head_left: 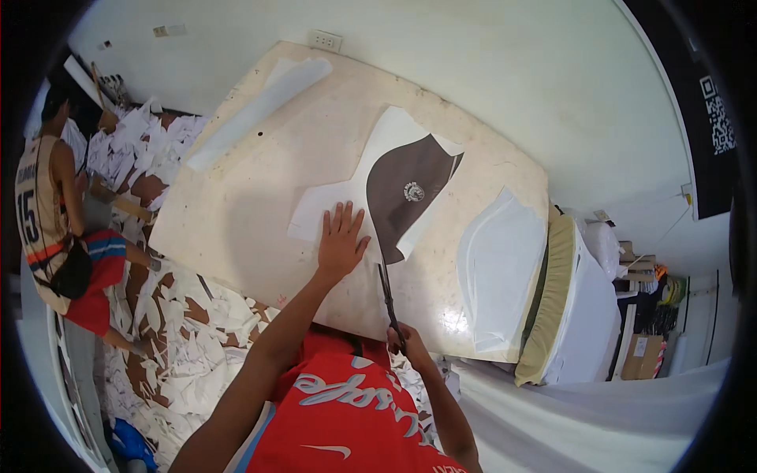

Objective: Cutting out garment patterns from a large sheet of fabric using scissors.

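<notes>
A white sheet [389, 130] lies on the pale table, printed with a dark brown curved panel [402, 169] that bears a small round emblem. My left hand [341, 244] rests flat on the sheet's lower left part, fingers spread. At the table's near edge my right hand [407, 342] grips a pair of long dark scissors [386, 293]. Their blades point away from me and reach the sheet beside the lower tip of the brown panel. Whether the blades are apart cannot be made out.
On the table [276, 173], a stack of curved white sheets [503, 268] lies at right and a rolled sheet [264, 113] at far left. Paper scraps [189, 355] litter the floor at left, where another person [59, 205] stands. A cushioned piece [552, 299] adjoins the right edge.
</notes>
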Motion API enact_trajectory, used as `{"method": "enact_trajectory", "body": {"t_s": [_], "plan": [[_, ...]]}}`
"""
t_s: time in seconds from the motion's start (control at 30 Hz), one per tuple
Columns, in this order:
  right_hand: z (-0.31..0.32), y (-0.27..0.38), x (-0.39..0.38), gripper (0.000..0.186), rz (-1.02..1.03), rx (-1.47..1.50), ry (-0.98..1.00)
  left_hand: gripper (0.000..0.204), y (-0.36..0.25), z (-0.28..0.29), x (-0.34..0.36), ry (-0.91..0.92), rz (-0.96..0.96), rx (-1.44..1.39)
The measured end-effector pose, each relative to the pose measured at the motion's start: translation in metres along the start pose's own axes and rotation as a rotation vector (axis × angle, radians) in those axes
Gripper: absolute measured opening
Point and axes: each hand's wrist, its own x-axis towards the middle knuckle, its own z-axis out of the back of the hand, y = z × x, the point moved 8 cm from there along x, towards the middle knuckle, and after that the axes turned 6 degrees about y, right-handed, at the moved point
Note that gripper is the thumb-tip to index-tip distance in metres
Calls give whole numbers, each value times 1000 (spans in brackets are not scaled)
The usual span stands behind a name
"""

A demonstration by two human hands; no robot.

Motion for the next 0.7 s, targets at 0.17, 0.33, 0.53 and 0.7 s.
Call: {"method": "enact_trajectory", "body": {"t_s": [0.17, 0.33, 0.53, 0.7], "plan": [[2, 7, 16, 30, -2, -29, -72, 63, -3, -1, -1, 8, -11, 2], [1, 21, 23, 39, -33, -173, -132, 62, -2, 0, 0, -3, -12, 13], [-2, 24, 30, 42, 22, -73, -150, 63, 1, 0, 3, -8, -5, 17], [10, 28, 18, 43, -5, -216, -224, 66, -3, -4, 0, 68, -20, 19]]}}
